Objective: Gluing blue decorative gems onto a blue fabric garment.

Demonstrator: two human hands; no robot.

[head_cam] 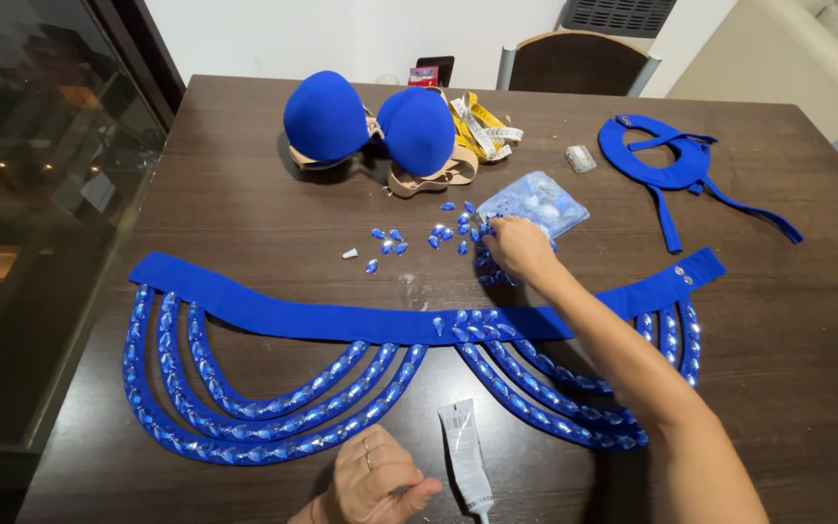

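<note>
At the far side of the belt, your right hand [516, 247] is on the loose gems [438, 236].
Fingers pinched down at the scatter's right end, beside the clear bag [540, 201]; can't tell if a gem is held. Scatter runs leftward from it. Left hand [372, 482], loosely curled, rests near you on the counter [244, 175], just left of the glue tube [465, 456]. Blue belt [341, 320] lies between hands.

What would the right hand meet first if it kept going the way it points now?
The right hand reaches up the table, fingertips at the loose blue gems. Straight on, it would likely meet the clear gem bag first, then the measuring tape; depth is uncertain.
</note>
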